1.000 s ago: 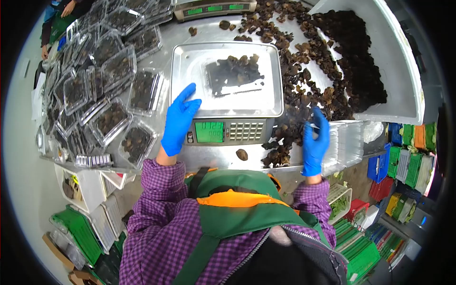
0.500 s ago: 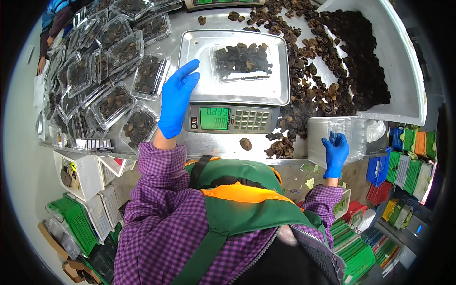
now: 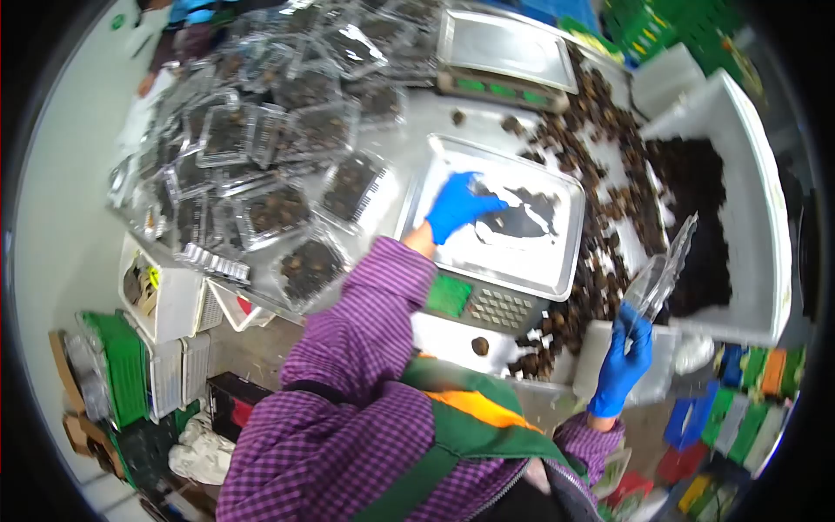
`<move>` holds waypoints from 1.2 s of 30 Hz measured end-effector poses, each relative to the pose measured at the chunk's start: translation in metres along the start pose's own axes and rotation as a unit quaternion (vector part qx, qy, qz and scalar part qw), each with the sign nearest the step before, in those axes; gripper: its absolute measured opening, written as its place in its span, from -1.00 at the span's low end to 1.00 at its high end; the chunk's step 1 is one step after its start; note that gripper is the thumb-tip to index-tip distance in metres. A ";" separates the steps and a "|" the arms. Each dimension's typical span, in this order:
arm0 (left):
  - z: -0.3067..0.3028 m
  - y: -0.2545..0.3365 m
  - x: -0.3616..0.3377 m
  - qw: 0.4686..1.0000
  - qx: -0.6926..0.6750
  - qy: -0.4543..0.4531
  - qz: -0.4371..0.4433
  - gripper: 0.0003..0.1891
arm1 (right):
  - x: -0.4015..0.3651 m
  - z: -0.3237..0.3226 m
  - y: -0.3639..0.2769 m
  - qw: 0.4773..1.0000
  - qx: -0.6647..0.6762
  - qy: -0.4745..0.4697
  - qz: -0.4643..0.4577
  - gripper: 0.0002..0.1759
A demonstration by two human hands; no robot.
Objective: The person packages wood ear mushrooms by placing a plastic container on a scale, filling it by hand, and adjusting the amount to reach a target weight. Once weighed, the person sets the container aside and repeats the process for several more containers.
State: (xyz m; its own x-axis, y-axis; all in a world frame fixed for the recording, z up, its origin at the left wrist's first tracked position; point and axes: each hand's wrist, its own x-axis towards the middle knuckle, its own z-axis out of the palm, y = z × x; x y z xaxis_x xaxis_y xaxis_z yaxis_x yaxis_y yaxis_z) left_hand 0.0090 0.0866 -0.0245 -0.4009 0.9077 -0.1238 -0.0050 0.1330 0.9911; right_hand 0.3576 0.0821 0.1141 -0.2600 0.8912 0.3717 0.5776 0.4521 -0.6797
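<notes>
My left hand [image 3: 463, 207], in a blue glove, is over the scale tray [image 3: 487, 271], its fingers closed on the left edge of a clear container [image 3: 520, 213] of dark dried pieces. The scale's green display [image 3: 449, 294] is blurred. At the right, my right hand [image 3: 624, 355], also gloved, grips an empty clear plastic container [image 3: 658, 278] by its lower end and holds it tilted up. Below that hand lies a stack of clear containers [image 3: 593, 352].
Many filled clear boxes [image 3: 280, 213] are piled at the left. A second scale [image 3: 504, 52] stands at the back. Loose dark pieces [image 3: 622, 187] run along the right, beside a white bin [image 3: 761, 191] of them. Another person's blue-gloved hand [image 3: 198, 16] shows at the upper left.
My left hand has moved right onto the container on the scale. My right hand has lifted an empty container from the stack. The whole view has turned and shifted.
</notes>
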 end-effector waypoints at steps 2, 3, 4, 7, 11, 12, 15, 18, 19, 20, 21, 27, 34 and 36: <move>-0.013 0.017 -0.009 0.995 -0.095 -0.004 -0.029 -0.46 | 0.017 0.036 -0.008 0.996 0.020 -0.046 -0.072 -0.75; -0.003 0.020 -0.027 0.987 -0.156 0.038 -0.028 -0.50 | 0.016 0.047 -0.014 0.993 0.029 -0.067 -0.098 -0.75; -0.010 0.027 -0.034 0.983 -0.171 0.051 -0.041 -0.52 | 0.019 0.058 -0.017 0.991 0.046 -0.083 -0.099 -0.75; -0.041 0.023 -0.047 0.958 -0.240 0.149 -0.038 -0.54 | 0.025 0.090 -0.022 0.984 0.053 -0.139 -0.096 -0.72; -0.128 0.033 -0.044 0.890 -0.396 0.210 0.082 -0.69 | 0.027 0.128 -0.015 0.966 0.028 -0.209 -0.150 -0.61; -0.148 0.058 -0.040 0.865 -0.428 0.235 0.115 -0.69 | 0.027 0.132 -0.017 0.963 0.031 -0.225 -0.145 -0.62; -0.243 0.101 -0.004 0.818 -0.429 0.289 0.253 -0.62 | 0.026 0.140 -0.009 0.957 0.034 -0.252 -0.140 -0.40; -0.307 0.115 0.019 0.827 -0.173 0.455 0.281 -0.52 | 0.030 0.139 -0.010 0.947 0.034 -0.289 -0.138 -0.41; -0.303 0.136 0.017 0.811 -0.265 0.455 0.255 -0.53 | 0.031 0.139 -0.009 0.947 0.033 -0.288 -0.140 -0.41; -0.301 0.147 0.017 0.787 -0.355 0.451 0.226 -0.53 | 0.030 0.141 -0.008 0.948 0.030 -0.286 -0.140 -0.41; -0.289 0.141 0.015 0.819 -0.296 0.456 0.181 -0.46 | 0.030 0.144 -0.007 0.948 0.029 -0.284 -0.139 -0.41; -0.132 0.089 -0.022 0.961 -0.112 0.221 0.123 -0.50 | 0.045 0.162 -0.041 0.907 0.064 -0.359 -0.210 -0.38; -0.025 0.033 -0.051 0.982 0.128 0.073 0.122 -0.42 | 0.087 0.116 -0.003 0.946 0.098 -0.267 -0.152 -0.33; -0.012 0.033 -0.057 0.983 0.144 0.067 0.092 -0.42 | 0.112 0.090 0.031 0.969 0.095 -0.203 -0.102 -0.33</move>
State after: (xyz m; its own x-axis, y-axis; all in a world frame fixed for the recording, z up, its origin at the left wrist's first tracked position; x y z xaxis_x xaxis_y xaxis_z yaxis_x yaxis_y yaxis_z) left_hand 0.0204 0.0342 0.0163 -0.4879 0.8690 0.0824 0.3299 0.0961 0.9391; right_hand 0.2767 0.1994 0.0778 -0.6596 0.7060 0.2580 0.3386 0.5855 -0.7366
